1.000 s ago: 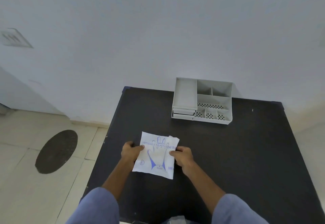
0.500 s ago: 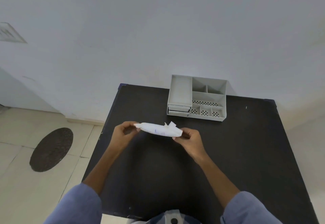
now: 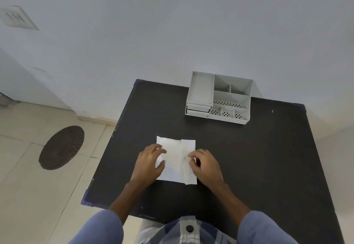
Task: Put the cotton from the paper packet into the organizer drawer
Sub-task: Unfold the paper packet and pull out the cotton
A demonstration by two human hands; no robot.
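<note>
A white paper packet (image 3: 175, 159) lies flat on the black table (image 3: 258, 157), plain back side up, with a folded seam running down its right part. My left hand (image 3: 150, 164) rests on the packet's left edge, fingers spread over the paper. My right hand (image 3: 206, 164) pinches at the seam on the packet's right side. No cotton shows. The grey organizer (image 3: 220, 98) stands at the table's far edge against the wall, with two shut drawers (image 3: 197, 109) stacked low on its left side.
The organizer has several open compartments on its right. A white wall rises behind the table. Tiled floor with a dark round mat (image 3: 61, 147) lies to the left. The table's left edge (image 3: 107, 148) is close to my left hand.
The packet was lifted and turned over, and now lies printed side down on the table. Both hands came down with it and now press on its left and right sides.
</note>
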